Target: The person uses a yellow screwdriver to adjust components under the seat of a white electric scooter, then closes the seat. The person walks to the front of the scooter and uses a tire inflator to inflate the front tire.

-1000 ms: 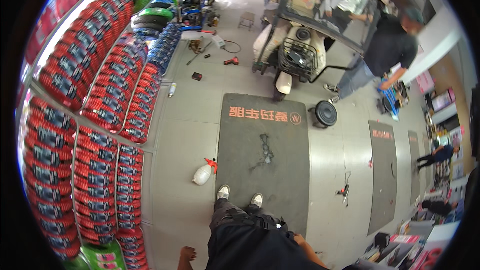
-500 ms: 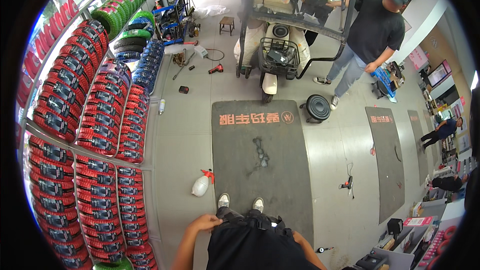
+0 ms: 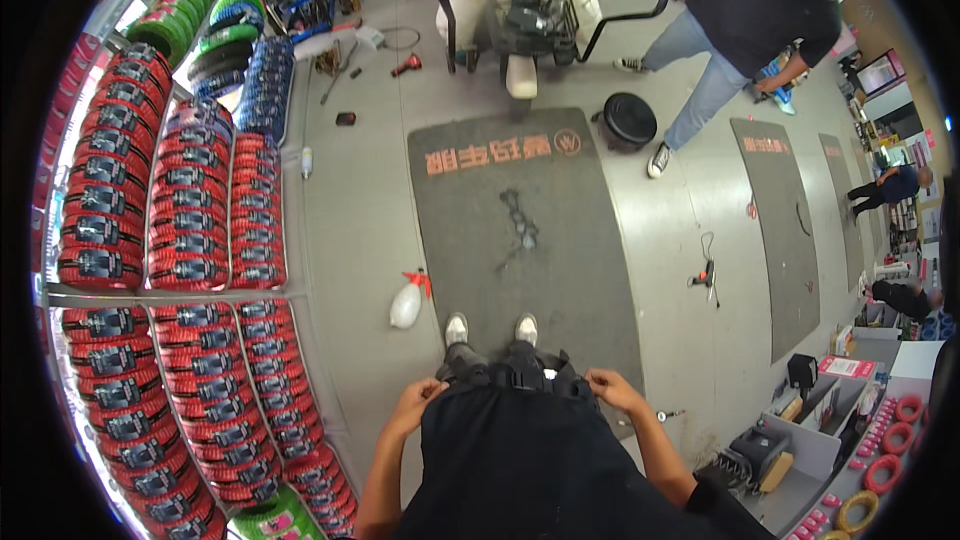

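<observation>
My left hand (image 3: pixel 420 397) and my right hand (image 3: pixel 615 393) are at either side of my waist, beside the dark belt gear (image 3: pixel 500 377), both with curled fingers; what they grip is hidden. My shoes (image 3: pixel 526 328) stand on a dark rubber mat (image 3: pixel 470 210) with orange lettering. Left of the mat sits a white pump sprayer (image 3: pixel 405 307) with a red top. Beyond the mat is a white scooter (image 3: pixel 520 78) with a front basket and canopy frame.
A co-worker (image 3: pixel 750 20) stands beside a black stool (image 3: pixel 630 120). Racks of red tires (image 3: pixel 190 370) line my left. A drill (image 3: pixel 407 64) and cabled tool (image 3: pixel 708 278) lie on the floor. Other people (image 3: pixel 890 190) and a parts counter (image 3: pixel 820 430) are at right.
My left hand has risen to my waist and my right hand has moved up into view. My view has shifted; the co-worker's arm now reaches toward the canopy frame.
</observation>
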`<state>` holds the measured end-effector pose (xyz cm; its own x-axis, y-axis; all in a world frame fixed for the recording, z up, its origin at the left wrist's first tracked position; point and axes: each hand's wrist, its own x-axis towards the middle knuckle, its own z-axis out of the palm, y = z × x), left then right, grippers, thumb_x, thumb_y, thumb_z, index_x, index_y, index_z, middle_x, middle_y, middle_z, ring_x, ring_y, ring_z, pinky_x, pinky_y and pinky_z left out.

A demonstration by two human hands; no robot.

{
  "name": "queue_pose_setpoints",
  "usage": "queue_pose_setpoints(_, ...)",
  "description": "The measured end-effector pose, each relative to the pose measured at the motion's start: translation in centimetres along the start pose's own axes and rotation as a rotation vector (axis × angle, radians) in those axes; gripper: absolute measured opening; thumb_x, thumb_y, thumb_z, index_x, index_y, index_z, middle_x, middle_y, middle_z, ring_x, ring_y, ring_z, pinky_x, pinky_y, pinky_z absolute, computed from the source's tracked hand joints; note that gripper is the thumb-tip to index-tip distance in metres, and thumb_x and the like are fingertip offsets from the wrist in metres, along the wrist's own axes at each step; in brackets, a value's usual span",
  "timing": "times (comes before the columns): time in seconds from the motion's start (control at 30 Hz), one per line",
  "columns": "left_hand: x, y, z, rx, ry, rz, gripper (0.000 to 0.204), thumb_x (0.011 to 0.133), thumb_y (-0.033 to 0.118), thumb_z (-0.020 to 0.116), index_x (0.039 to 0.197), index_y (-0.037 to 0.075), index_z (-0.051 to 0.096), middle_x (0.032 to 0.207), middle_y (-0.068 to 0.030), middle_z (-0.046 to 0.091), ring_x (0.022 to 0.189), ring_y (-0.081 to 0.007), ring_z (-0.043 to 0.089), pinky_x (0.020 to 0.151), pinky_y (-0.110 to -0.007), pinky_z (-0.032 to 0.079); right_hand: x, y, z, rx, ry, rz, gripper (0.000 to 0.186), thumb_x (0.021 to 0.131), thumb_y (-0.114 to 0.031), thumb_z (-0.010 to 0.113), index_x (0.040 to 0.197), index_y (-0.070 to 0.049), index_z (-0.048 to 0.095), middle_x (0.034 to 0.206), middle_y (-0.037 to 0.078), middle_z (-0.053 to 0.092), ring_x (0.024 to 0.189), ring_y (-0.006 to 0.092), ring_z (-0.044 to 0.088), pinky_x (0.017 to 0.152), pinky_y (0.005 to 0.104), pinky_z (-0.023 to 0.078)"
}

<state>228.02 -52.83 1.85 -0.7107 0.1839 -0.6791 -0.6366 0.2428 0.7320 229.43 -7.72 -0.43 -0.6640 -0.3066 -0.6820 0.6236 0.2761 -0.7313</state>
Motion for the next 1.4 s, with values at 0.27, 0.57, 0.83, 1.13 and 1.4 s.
queue_pose_setpoints(0.27,-2.9,-1.6,0.9,-0.01,-0.006,0.147,0.032,0.1,0.031,0.069,0.104,-0.001,0.073,0.087,-0.0003,0.066,0.076,-0.0073,0.056,0.07,-0.026,0.044,-0.7,2.1,1.7,0.029,0.002,0.006,0.021,0.101,-0.016,0.063,0.085,-0.004,0.062,0.073,-0.004,0.057,0.07,0.006,0.049,0.064,0.026,0.04)
queue_pose_setpoints(0.57,-2.0,-0.6,1.4,0.046,-0.093,-0.106,0.035,0.097,0.035,0.073,0.094,0.0,0.076,0.075,0.0019,0.066,0.069,-0.0066,0.056,0.064,-0.025,0.045,-0.5,3.5,1.3,0.062,-0.126,0.05,0.009,0.094,-0.006,0.065,0.086,-0.004,0.064,0.075,-0.005,0.06,0.072,0.0053,0.052,0.068,0.0253,0.043)
queue_pose_setpoints(0.83,-0.3,3.6,2.4,-0.042,-0.167,-0.129,0.037,0.095,0.035,0.076,0.09,-0.002,0.075,0.074,0.0013,0.066,0.068,-0.0062,0.056,0.062,-0.025,0.045,-0.3,3.4,-0.2,0.065,-0.14,0.043,0.005,0.092,-0.004,0.066,0.087,-0.004,0.065,0.077,-0.003,0.064,0.074,0.0061,0.057,0.072,0.0257,0.046)
queue_pose_setpoints(1.13,8.3,4.4,6.3,0.178,0.018,0.003,0.044,0.101,0.042,0.064,0.089,0.0,0.075,0.072,-0.0039,0.066,0.068,-0.012,0.06,0.066,-0.03,0.048,-1.1,4.3,-5.1,0.233,-0.049,0.035,0.004,0.093,-0.006,0.069,0.09,-0.005,0.067,0.081,-0.005,0.066,0.077,0.0047,0.057,0.074,0.0235,0.046)
queue_pose_setpoints(1.4,18.4,-1.3,4.1,-0.228,0.457,-0.162,0.026,0.1,0.022,0.06,0.086,0.003,0.07,0.063,-0.001,0.059,0.054,-0.0107,0.054,0.05,-0.028,0.041,6.9,1.9,-14.1,0.276,-0.208,0.368,0.017,0.097,-0.023,0.072,0.092,-0.007,0.068,0.084,-0.002,0.066,0.082,0.0081,0.061,0.083,0.0266,0.05)
